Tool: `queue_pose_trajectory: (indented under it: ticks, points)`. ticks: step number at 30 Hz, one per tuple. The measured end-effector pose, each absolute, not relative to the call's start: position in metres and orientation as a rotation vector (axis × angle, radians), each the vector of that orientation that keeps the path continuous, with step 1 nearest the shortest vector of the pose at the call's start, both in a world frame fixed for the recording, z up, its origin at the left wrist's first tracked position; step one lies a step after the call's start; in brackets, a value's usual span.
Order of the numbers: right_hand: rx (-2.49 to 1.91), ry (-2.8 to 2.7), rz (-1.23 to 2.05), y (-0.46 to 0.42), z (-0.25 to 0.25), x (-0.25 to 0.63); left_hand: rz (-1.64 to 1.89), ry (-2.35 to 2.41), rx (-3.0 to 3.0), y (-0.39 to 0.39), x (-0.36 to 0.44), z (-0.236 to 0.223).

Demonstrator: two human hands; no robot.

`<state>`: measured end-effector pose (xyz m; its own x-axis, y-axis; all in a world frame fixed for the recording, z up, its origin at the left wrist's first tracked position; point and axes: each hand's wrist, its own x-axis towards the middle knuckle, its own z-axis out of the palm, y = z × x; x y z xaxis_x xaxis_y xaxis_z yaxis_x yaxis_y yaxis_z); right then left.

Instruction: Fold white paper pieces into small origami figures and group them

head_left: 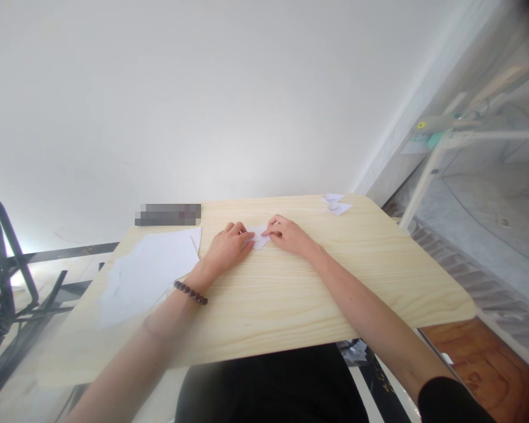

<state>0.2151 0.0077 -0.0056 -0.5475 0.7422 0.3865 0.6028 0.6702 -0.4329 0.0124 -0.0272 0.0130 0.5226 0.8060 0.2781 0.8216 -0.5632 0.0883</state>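
Note:
A small folded piece of white paper [260,239] lies on the wooden table between my two hands. My left hand [230,247] has its fingers closed at the paper's left side, with thumb and fingertips on its edge. On the right side, my right hand [288,235] pinches the paper between thumb and index finger. A dark beaded bracelet [191,292] circles my left wrist. The paper's lower edge shows slanted corners; its sides are partly hidden under my fingers.
Loose white sheets [152,270] are spread on the table [282,311] at the left. Folded paper pieces [336,205] lie at the far right edge. A blurred-out dark oblong [168,215] is at the back left. A white wall [229,100] rises behind the table.

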Motion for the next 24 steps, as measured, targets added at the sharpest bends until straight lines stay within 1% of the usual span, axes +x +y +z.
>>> queue_pose_trajectory:
  ticks: [24]
  points:
    - [-1.094, -2.278, 0.314, 0.0089, -0.0059, 0.2146, -0.466, -1.443, -2.689, -0.0272, 0.0131, 0.0116]
